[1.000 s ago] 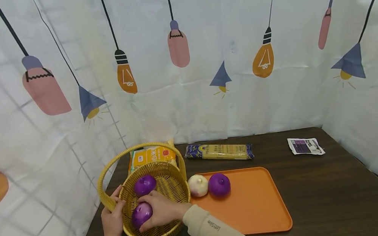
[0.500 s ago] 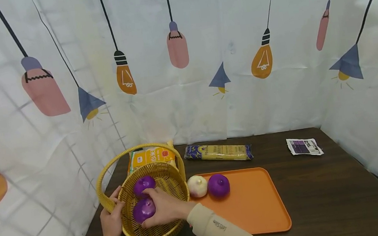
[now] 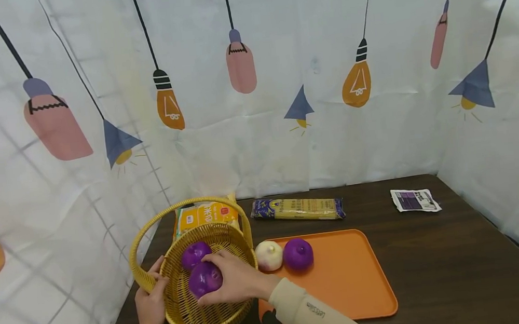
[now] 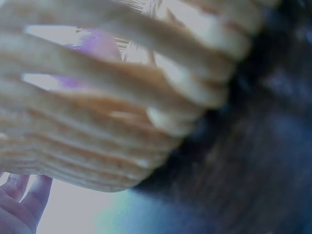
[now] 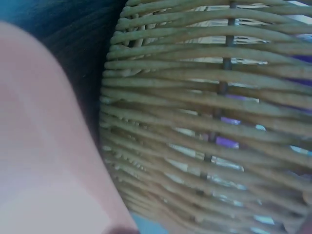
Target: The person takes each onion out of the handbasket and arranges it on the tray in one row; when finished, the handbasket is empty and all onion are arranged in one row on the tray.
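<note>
A yellow wicker basket [image 3: 199, 316] with an arched handle [image 3: 141, 275] stands at the left, tipped toward me. My left hand [image 3: 149, 305] grips it at the rim, by the foot of the handle. Inside, my right hand [image 3: 237, 278] holds a purple onion [image 3: 204, 280] between thumb and fingers. A second purple onion [image 3: 195, 254] lies just behind it in the basket. Through the weave, bits of purple show in both wrist views, where the basket wall [image 5: 165, 102] hides most of the inside.
An orange tray [image 3: 346, 279] right of the basket bears a whitish onion [image 3: 269, 255] and a purple onion [image 3: 298, 255]. Behind are a yellow bag [image 3: 210, 214], a long yellow-blue packet [image 3: 298, 209] and a small white-purple sachet [image 3: 415, 200]. A printed curtain [image 3: 221, 155] surrounds the dark table.
My right hand has drawn the held onion back and to the right inside the basket, close up to the other onion. The left hand keeps its grip on the basket.
</note>
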`<state>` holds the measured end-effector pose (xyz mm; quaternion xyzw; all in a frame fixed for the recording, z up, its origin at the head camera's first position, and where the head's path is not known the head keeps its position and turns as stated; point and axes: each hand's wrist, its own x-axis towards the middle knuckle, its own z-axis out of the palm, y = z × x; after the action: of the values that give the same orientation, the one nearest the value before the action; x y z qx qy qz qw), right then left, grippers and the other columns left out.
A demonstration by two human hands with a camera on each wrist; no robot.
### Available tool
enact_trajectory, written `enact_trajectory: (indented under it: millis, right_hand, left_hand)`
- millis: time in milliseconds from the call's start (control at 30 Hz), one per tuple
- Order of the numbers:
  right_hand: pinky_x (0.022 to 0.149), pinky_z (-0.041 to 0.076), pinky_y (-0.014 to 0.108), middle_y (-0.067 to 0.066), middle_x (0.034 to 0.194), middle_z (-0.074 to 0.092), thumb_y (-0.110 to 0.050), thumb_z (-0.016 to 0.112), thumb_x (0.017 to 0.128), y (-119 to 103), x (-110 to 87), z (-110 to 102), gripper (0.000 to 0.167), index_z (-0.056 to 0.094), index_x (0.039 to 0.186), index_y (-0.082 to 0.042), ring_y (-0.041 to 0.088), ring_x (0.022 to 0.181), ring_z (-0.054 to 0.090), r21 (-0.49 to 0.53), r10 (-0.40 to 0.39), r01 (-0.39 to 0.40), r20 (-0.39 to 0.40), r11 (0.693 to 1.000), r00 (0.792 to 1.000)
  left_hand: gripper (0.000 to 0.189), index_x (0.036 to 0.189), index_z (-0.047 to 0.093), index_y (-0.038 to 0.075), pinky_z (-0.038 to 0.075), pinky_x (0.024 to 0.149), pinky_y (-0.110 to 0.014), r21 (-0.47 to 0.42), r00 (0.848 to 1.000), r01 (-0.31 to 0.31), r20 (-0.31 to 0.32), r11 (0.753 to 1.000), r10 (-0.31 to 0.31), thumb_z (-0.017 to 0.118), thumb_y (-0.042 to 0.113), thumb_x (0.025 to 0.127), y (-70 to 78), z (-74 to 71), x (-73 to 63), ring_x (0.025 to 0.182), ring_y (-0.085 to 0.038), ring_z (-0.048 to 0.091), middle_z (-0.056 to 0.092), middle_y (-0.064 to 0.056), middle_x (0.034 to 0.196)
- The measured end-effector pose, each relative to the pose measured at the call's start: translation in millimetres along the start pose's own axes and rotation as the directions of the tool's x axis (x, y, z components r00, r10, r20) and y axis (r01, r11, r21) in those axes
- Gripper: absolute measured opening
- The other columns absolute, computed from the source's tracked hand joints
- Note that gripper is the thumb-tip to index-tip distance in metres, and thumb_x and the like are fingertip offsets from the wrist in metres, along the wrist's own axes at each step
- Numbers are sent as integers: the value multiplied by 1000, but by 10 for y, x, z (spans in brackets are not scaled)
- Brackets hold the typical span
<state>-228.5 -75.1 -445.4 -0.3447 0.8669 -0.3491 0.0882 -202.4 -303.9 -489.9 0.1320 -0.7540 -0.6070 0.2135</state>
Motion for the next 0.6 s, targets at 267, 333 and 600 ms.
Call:
enact_trajectory:
  millis: [267, 333, 600]
  right_hand:
    - [87, 49, 27, -11, 129, 49, -62, 76, 74, 32, -136, -80, 83, 44, 141, -26, 4, 112, 51, 44, -16, 19, -74, 999, 997]
    - [87, 49, 28, -11, 127, 48, -62, 75, 74, 42, -172, -80, 83, 44, 141, -24, 5, 110, 51, 75, -6, 13, -93, 997, 996]
    - [85, 48, 26, -8, 130, 45, -51, 75, 77, 108, -276, -47, 82, 35, 146, -31, 5, 108, 51, 108, -20, 39, -170, 993, 985]
  left_hand:
    - [17, 102, 52, -9, 37, 86, -7, 1, 1000, 4, -5, 1000, -4, 50, 7, 99, -9, -2, 4, 127, -8, 47, 52, -8, 144]
    - [18, 105, 53, -9, 37, 86, -7, 6, 1000, 8, -4, 1000, -8, 50, 8, 99, -8, -2, 5, 127, -8, 47, 52, -7, 145]
    - [20, 110, 54, -8, 36, 86, -8, 1, 1000, 17, 11, 1000, -17, 48, 9, 100, 3, -3, 8, 131, -11, 44, 50, -7, 146]
